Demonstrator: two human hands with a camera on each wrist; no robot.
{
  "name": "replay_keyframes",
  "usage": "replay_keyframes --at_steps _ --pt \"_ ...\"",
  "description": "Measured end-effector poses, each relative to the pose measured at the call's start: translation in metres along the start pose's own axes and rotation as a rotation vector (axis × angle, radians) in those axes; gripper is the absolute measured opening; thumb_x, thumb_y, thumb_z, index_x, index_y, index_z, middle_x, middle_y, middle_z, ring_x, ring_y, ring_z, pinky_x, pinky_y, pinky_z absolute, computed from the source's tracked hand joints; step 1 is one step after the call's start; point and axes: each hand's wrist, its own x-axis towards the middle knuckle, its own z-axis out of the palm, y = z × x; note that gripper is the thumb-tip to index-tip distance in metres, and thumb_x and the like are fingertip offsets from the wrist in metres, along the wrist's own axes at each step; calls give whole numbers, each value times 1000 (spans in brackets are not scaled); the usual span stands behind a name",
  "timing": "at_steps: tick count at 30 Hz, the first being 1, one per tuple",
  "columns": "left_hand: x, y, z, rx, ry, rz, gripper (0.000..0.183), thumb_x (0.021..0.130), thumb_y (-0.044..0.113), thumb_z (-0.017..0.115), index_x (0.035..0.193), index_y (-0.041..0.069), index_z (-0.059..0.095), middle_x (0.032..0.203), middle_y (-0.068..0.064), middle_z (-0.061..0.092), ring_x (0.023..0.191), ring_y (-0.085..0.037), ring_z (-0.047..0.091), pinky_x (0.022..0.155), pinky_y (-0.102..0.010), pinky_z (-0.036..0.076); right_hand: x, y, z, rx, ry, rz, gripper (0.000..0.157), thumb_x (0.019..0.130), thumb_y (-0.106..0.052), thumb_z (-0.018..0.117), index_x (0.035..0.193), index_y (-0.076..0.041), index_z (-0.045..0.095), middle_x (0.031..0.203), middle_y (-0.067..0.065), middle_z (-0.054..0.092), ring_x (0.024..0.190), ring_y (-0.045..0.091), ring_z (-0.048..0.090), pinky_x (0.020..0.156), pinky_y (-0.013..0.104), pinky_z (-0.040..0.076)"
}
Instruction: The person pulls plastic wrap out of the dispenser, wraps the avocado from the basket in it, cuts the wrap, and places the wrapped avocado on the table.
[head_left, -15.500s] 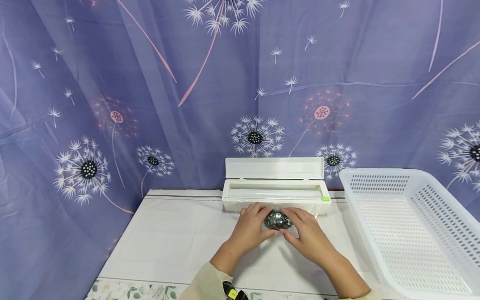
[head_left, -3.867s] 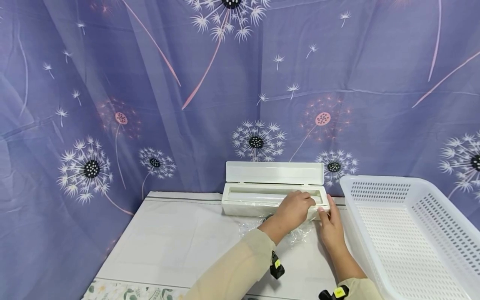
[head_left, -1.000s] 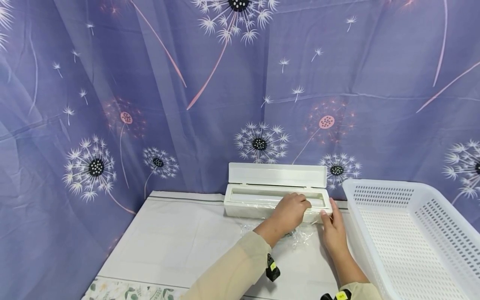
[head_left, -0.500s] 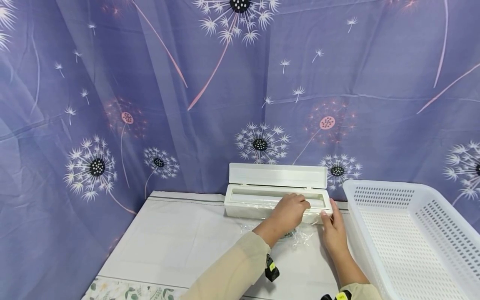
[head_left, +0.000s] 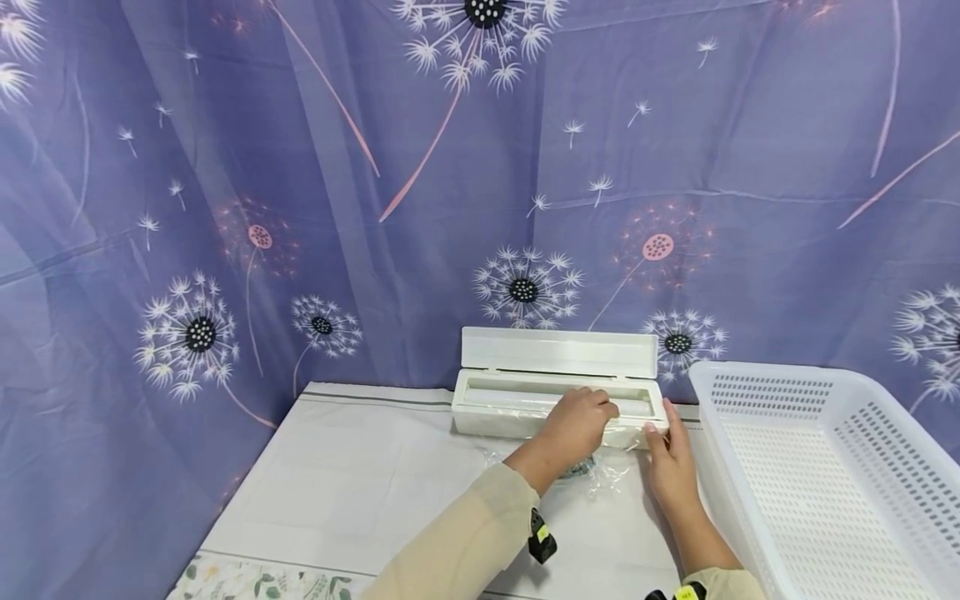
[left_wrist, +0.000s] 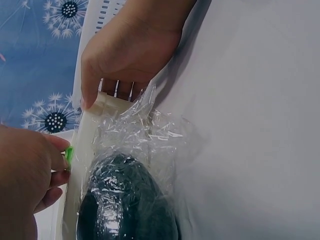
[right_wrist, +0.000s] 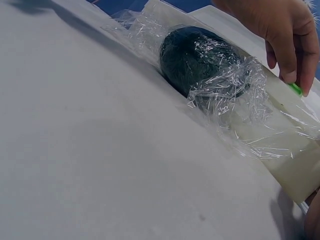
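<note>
In the head view a white cling film box (head_left: pixel 491 423) stands with its lid (head_left: pixel 558 353) up and a film roll (head_left: pixel 510 398) inside. My left hand (head_left: pixel 573 427) reaches over its front edge. The left wrist view shows that hand pinching a small green slider cutter (left_wrist: pixel 69 157) on the edge. My right hand (head_left: pixel 671 467) grips the box's right end, thumb at the front. A dark green oval thing (right_wrist: pixel 192 60), wrapped in clear cling film (right_wrist: pixel 230 92), lies against the box front. In the head view my left arm mostly hides it.
A white perforated plastic basket (head_left: pixel 825 500) stands close to the right of my right hand. The table has a white cloth (head_left: pixel 360 475) with a floral border. A purple dandelion curtain (head_left: pixel 420 250) hangs behind the box.
Both hands held the dark oval thing 15.5 s ago; later the left hand is at the box edge and the right at its end. Since then the left hand has shifted slightly left along the edge.
</note>
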Motion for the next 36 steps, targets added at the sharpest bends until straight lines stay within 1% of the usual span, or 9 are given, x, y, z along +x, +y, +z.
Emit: replay_keyframes --at_steps 3,5,8,10,17,23,29,36 --pt "-1 0 0 5 2 -1 23 92 15 61 107 29 70 102 14 66 86 -6 60 77 -20 50 0 1 -1 8 -1 6 60 103 -26 42 156 -18 15 160 18 19 145 32 23 116 16 19" --pt "-1 0 1 7 -2 -3 23 92 15 61 107 29 70 102 14 66 86 -6 60 78 -21 50 1 1 -2 10 -3 2 60 103 -25 42 156 -17 15 160 18 18 146 32 21 122 29 17" --pt "-2 0 1 11 -10 -5 23 92 15 61 108 29 70 102 14 66 87 -6 61 78 -21 49 2 3 -2 6 -8 -2 61 103 -23 42 156 -16 14 160 20 17 147 33 19 123 43 15" --pt "-2 0 2 11 -19 -7 23 91 15 61 108 29 70 103 14 66 87 -6 61 78 -21 49 3 4 -2 6 -13 -7 61 103 -22 42 156 -15 13 160 20 16 147 33 18 123 47 14" --pt "-3 -3 2 -14 -45 -24 27 90 11 61 110 29 69 107 13 66 91 -6 61 83 -21 49 5 5 -3 3 -19 -6 61 103 -21 42 156 -13 13 160 21 16 147 35 18 122 50 14" --pt "-5 -6 0 -13 -37 -26 27 90 11 61 110 29 70 108 14 66 92 -6 62 83 -21 50 4 2 -2 9 -19 -25 61 103 -24 43 156 -13 14 159 21 18 146 35 20 121 51 16" --pt "-7 -7 1 -16 -28 -24 27 90 12 61 109 29 70 107 14 66 91 -6 61 82 -21 49 3 2 -2 -1 -16 -32 61 103 -24 43 156 -13 15 158 22 19 145 35 20 121 51 16" --pt "-9 -9 1 -27 -41 -41 29 89 11 63 111 28 70 108 14 66 93 -6 61 85 -21 49 3 2 -3 -2 -16 -22 61 103 -23 42 156 -15 13 159 22 18 146 35 19 122 50 15"
